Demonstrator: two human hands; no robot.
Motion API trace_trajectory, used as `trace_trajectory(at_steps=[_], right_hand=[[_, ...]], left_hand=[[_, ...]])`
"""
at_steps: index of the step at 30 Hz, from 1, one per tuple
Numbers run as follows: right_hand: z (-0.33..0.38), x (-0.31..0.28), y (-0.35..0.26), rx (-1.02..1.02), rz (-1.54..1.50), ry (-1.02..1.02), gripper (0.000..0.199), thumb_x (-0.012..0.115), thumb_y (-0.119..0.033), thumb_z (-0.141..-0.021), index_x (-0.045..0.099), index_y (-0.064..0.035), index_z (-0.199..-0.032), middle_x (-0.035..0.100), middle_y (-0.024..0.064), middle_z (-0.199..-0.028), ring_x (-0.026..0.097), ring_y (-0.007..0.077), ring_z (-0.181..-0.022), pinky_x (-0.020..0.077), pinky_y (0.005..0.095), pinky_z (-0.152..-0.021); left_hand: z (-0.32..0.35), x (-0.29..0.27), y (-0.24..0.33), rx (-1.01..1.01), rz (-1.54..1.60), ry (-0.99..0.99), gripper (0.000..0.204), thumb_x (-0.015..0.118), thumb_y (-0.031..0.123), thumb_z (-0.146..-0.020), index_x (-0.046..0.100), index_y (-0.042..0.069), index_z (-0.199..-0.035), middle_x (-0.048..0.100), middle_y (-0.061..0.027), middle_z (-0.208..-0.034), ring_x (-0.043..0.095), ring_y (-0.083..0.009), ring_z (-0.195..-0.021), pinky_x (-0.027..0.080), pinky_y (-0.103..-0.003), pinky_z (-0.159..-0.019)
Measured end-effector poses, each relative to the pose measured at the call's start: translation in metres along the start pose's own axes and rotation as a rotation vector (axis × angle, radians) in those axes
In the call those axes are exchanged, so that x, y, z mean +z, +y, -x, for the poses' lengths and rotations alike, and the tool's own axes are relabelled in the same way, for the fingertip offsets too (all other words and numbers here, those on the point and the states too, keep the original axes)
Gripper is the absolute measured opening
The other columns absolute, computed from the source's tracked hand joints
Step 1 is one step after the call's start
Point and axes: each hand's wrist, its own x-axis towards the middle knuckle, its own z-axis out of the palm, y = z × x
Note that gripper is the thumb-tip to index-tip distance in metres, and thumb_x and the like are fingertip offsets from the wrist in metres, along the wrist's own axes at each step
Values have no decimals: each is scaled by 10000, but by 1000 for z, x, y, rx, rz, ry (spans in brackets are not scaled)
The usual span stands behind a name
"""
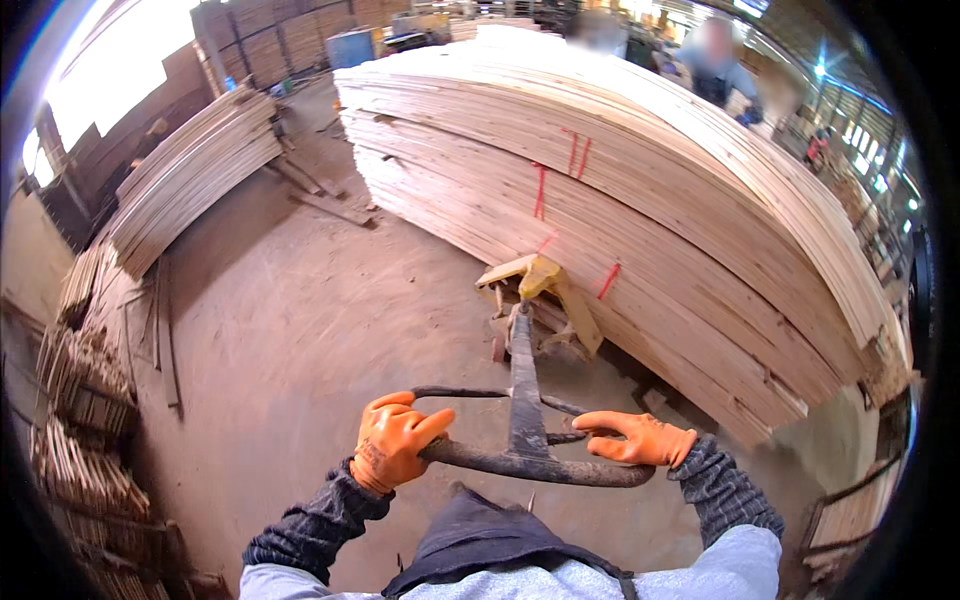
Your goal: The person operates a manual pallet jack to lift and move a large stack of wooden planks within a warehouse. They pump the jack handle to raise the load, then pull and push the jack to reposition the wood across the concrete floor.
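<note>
Both my hands wear orange gloves and hold the dark, worn loop handle (535, 468) of a pallet jack. My left hand (392, 443) wraps around the loop's left side, thumb lying toward the middle. On the right side, my right hand (640, 440) grips the bend of the loop, its fingers partly stretched inward over the bar. A dark shaft (524, 370) runs from the handle away from me to the yellow pallet jack body (540, 275). That body stands against a tall stack of pale boards (600, 230) with red marks; its forks are hidden.
A smaller board stack (195, 180) stands at the far left, with loose planks (330, 208) on the dusty floor (280, 300) nearby. Bundles of thin wood strips (90, 470) line the left edge. Behind the big stack, a person (710, 75) is partly visible.
</note>
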Motion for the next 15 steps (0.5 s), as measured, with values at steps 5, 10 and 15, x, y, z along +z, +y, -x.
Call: trace_trajectory(at_steps=[5, 10, 15], right_hand=[[21, 0, -27, -48, 12, -57, 598, 653, -489, -913, 553, -147, -1393, 605, 146, -1365, 585, 302, -1252, 458, 382, -1043], [22, 13, -64, -194, 256, 113, 640, 703, -510, -851, 581, -122, -1345, 644, 181, -1273, 613, 365, -1176, 498, 400, -977], [-18, -14, -93, -273, 369, 501, 535, 753, -478, -829, 659, -122, -1217, 711, 155, -1089, 693, 348, -955, 546, 381, -813]], left_hand=[[7, 3, -26, 41, -37, 88, 392, 771, 128, -596, 696, 107, -979, 682, -54, -664, 655, -266, -618, 526, -413, -861], [-15, -8, -57, 118, -32, 22, 469, 753, 140, -517, 699, 109, -982, 712, -37, -706, 670, -264, -665, 519, -395, -850], [-68, -24, -118, 318, -88, 166, 542, 810, 165, -549, 713, 115, -1080, 689, -16, -728, 671, -247, -783, 482, -391, -869]])
